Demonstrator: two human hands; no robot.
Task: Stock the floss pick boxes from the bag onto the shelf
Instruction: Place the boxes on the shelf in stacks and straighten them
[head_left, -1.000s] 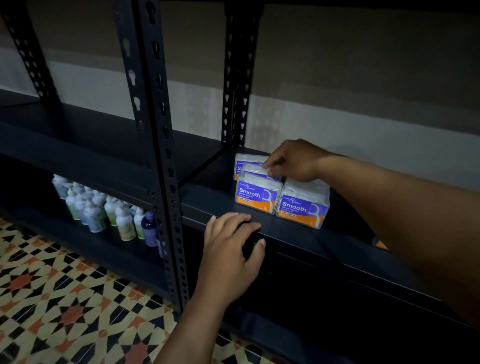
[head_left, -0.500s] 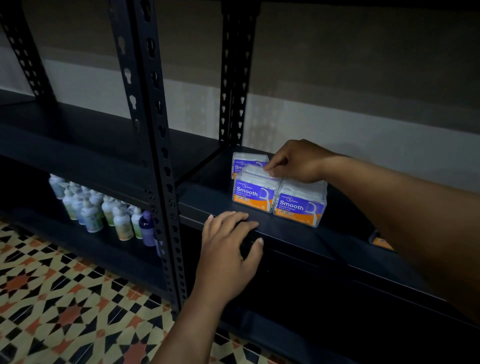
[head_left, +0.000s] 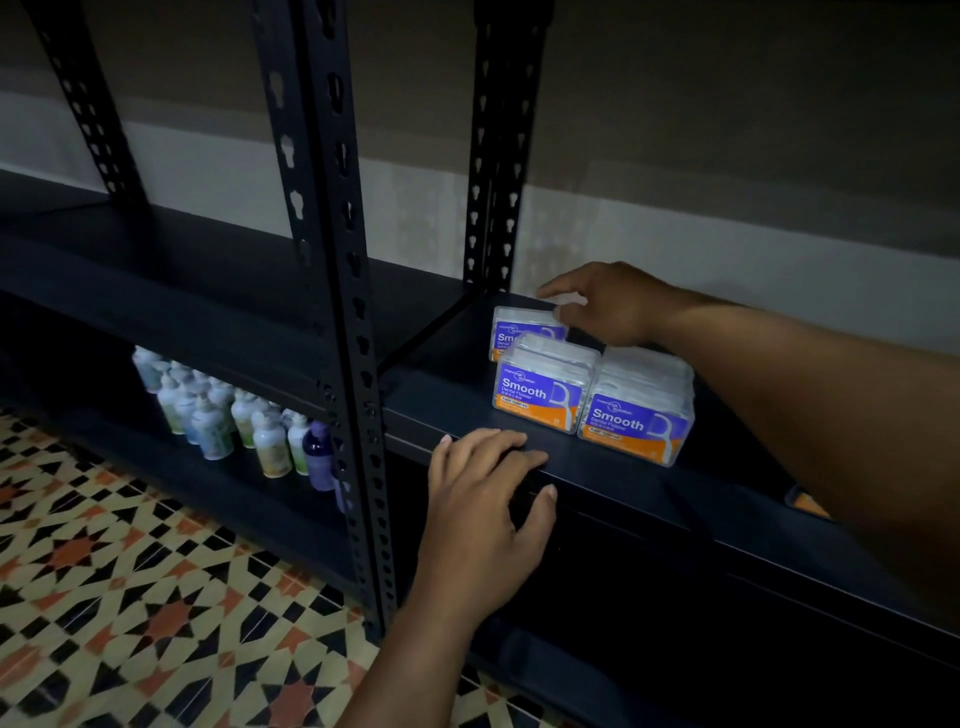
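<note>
Three clear floss pick boxes with purple and orange labels stand on the dark shelf (head_left: 452, 405). Two form a front row, the left box (head_left: 543, 395) and the right box (head_left: 636, 421), touching side by side. A third box (head_left: 519, 332) stands behind the left one. My right hand (head_left: 608, 306) hovers over the rear box with its fingers spread and its thumb at that box's top edge. My left hand (head_left: 488, 499) rests on the shelf's front edge, fingers on top, thumb on the front face. No bag is in view.
A black perforated upright (head_left: 337, 312) stands left of the boxes, another post (head_left: 493, 156) behind them. Several small bottles (head_left: 234, 415) fill the lower shelf on the left. An orange item (head_left: 808, 504) peeks out under my right forearm. Patterned floor tiles (head_left: 130, 597) lie below.
My right hand has moved back from the top of the front boxes to the rear box, and its fingers have spread. My left hand has stayed on the shelf edge.
</note>
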